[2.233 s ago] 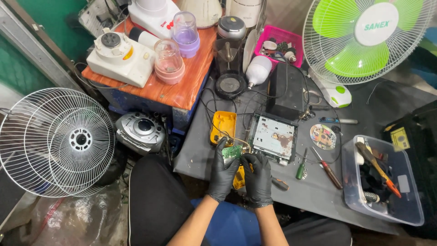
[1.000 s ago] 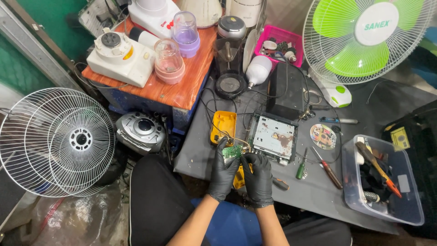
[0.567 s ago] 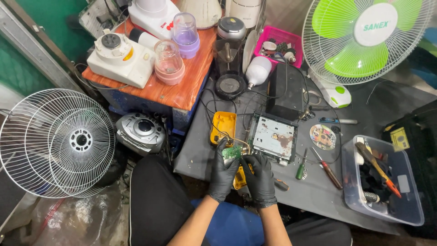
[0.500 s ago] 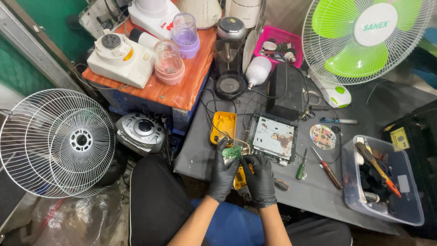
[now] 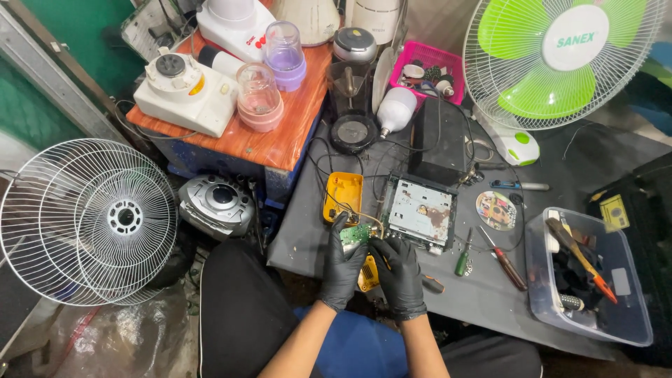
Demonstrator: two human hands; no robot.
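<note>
Worktable (image 5: 616, 161): dark grey top, littered with parts and tools; the person sits at its near edge.
Green fan (image 5: 560, 59): white grille, stands at the far right of the table.
Bare fan guard (image 5: 87, 220): white wire cage, on the floor to the left, well apart from the hands.
Orange side table (image 5: 280, 136): holds a white blender base and two clear jars, one pink-based, one purple-based.
Plastic tub (image 5: 633, 329): clear, at the right edge, with pliers and other hand tools inside.
Opened drive unit (image 5: 420, 210): metal chassis, lid off, just beyond the right hand.
Yellow casing half (image 5: 343, 196): lies open side up, just beyond the left hand; thin wires run from it toward the hands.
Left hand (image 5: 343, 262): black glove, fingers curled closed around the small green circuit board (image 5: 355, 234), thumb up against its edge.
Right hand (image 5: 400, 269): black glove, fingers bent in, tips meeting the same board from the right; what the fingertips pinch cannot be told.
Second yellow part (image 5: 367, 274): shows between the two wrists, under the hands.
Screwdrivers (image 5: 504, 248): red-handled and green-handled, lying right of the hands, untouched.
</note>
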